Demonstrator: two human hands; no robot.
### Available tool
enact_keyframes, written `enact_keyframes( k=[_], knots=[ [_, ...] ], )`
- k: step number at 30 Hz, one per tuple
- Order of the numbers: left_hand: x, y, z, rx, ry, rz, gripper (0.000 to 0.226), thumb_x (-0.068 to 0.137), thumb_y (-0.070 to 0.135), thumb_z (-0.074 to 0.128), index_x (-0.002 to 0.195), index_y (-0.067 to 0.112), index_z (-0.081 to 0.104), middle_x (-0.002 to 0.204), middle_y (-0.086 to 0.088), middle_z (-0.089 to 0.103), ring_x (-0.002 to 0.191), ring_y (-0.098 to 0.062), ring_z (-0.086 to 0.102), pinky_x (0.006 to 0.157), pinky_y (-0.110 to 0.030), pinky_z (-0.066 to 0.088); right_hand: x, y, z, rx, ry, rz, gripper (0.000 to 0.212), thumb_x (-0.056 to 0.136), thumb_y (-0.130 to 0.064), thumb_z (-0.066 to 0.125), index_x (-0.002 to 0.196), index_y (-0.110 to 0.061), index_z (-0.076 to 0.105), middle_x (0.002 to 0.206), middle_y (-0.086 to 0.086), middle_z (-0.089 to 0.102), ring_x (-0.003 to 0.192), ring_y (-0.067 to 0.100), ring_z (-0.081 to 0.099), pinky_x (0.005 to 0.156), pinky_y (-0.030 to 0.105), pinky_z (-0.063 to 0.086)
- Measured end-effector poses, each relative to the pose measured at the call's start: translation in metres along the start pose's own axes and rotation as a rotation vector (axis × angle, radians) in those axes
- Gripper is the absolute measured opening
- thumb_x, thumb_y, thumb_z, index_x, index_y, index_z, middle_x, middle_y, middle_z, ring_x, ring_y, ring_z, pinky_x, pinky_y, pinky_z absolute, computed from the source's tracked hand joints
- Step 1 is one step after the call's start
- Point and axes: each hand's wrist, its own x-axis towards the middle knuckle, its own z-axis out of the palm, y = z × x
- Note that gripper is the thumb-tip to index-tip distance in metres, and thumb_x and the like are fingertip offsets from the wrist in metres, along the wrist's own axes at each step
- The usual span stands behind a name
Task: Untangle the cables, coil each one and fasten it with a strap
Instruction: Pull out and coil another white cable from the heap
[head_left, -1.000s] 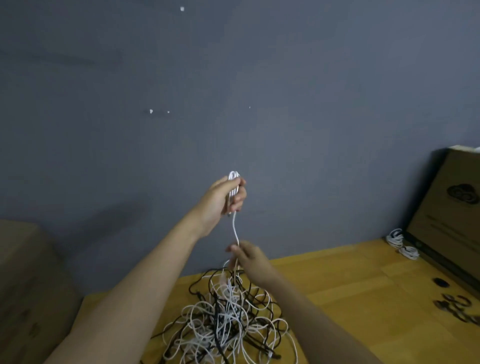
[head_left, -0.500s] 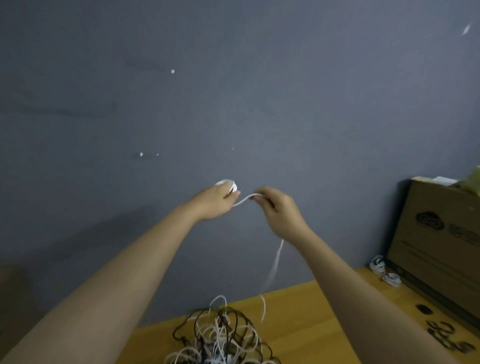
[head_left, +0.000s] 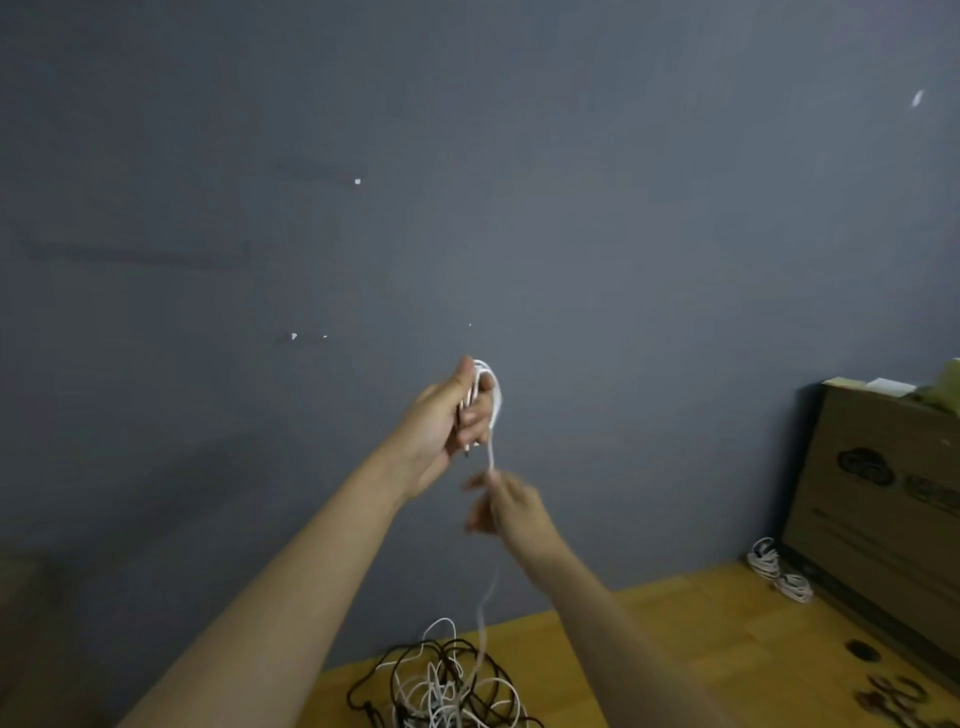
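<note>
Gripping the small white cable coil (head_left: 485, 395), the left hand (head_left: 441, 421) anchors loops; the right hand (head_left: 501, 506) pinches the trailing strand to feed slack.

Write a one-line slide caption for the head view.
Left hand holds a started coil of white cable; right hand pinches the strand running down to the tangled pile.
</note>
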Motion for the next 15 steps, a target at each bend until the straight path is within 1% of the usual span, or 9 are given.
enact_keyframes(
  k=[2,4,5,7,8,10,12,13,15],
  knots=[
    [-0.001,-0.004,-0.008,0.073,0.099,0.025,0.026,0.104,0.027,0.030,0.088,0.013,0.045,0.055,0.008,0.038,0.042,-0.006,0.033,0.054,-0.022,0.031,-0.019,0.032,0.010,-0.087,-0.069,0.052,0.025,0.103,-0.014,0.038,0.096,-0.001,0.059,0.056,0.003,0.044,0.042,0.004,0.046,0.051,0.021,0.046],
    [-0.003,-0.012,-0.015,0.253,0.187,0.003,0.020,0.105,0.022,0.031,0.092,0.016,0.044,0.064,0.005,0.043,0.046,-0.005,0.039,0.054,-0.021,0.033,-0.036,0.053,0.013,-0.155,-0.126,0.077,0.020,0.103,-0.014,0.040,0.094,-0.008,0.058,0.056,-0.001,0.039,0.043,0.002,0.038,0.049,0.019,0.039],
    [-0.002,-0.019,-0.020,0.374,0.216,-0.007,0.017,0.105,0.021,0.031,0.093,0.017,0.042,0.069,0.005,0.044,0.049,-0.005,0.040,0.053,-0.018,0.034,-0.042,0.057,0.013,-0.248,-0.155,0.043,0.020,0.103,-0.016,0.041,0.095,-0.011,0.058,0.058,-0.002,0.039,0.045,0.002,0.037,0.050,0.018,0.035],
    [-0.002,-0.036,-0.030,0.634,0.234,-0.012,0.015,0.104,0.019,0.033,0.090,0.020,0.037,0.076,0.004,0.048,0.055,-0.006,0.044,0.055,-0.016,0.038,-0.050,0.057,0.009,-0.508,-0.225,-0.086,0.021,0.102,-0.026,0.042,0.100,-0.016,0.060,0.061,-0.005,0.043,0.051,0.004,0.039,0.055,0.026,0.032],
    [-0.001,-0.045,-0.038,0.745,0.231,0.000,0.016,0.104,0.019,0.034,0.088,0.021,0.035,0.078,0.004,0.050,0.057,-0.008,0.046,0.061,-0.019,0.042,-0.051,0.052,0.006,-0.632,-0.266,-0.156,0.022,0.101,-0.031,0.042,0.103,-0.017,0.060,0.062,-0.007,0.045,0.053,0.006,0.040,0.055,0.028,0.031],
    [-0.002,-0.058,-0.054,0.910,0.187,-0.037,0.016,0.102,0.022,0.037,0.086,0.018,0.037,0.080,0.002,0.055,0.062,-0.014,0.054,0.075,-0.032,0.048,-0.052,0.035,-0.001,-0.780,-0.311,-0.267,0.024,0.101,-0.035,0.044,0.105,-0.017,0.059,0.064,-0.009,0.049,0.053,0.007,0.040,0.054,0.028,0.031],
    [-0.010,-0.067,-0.063,1.095,0.072,-0.136,0.018,0.101,0.026,0.038,0.089,0.014,0.039,0.075,0.003,0.058,0.069,-0.020,0.059,0.082,-0.035,0.049,-0.046,0.012,-0.012,-0.796,-0.230,-0.353,0.026,0.100,-0.032,0.046,0.101,-0.014,0.064,0.063,-0.009,0.051,0.050,0.009,0.041,0.052,0.026,0.031],
    [-0.015,-0.069,-0.063,1.143,0.015,-0.175,0.018,0.102,0.028,0.038,0.091,0.015,0.039,0.070,0.004,0.057,0.068,-0.019,0.059,0.079,-0.033,0.049,-0.039,0.000,-0.020,-0.786,-0.149,-0.408,0.027,0.098,-0.032,0.047,0.098,-0.013,0.066,0.061,-0.006,0.054,0.051,0.013,0.044,0.052,0.026,0.030],
    [-0.019,-0.066,-0.055,1.079,-0.059,-0.170,0.024,0.104,0.028,0.036,0.085,0.016,0.043,0.058,0.004,0.053,0.052,-0.009,0.051,0.066,-0.030,0.045,-0.021,-0.028,-0.036,-0.822,0.009,-0.549,0.027,0.093,-0.033,0.051,0.094,-0.014,0.070,0.069,0.002,0.065,0.064,0.018,0.053,0.055,0.026,0.031]
  ],
)
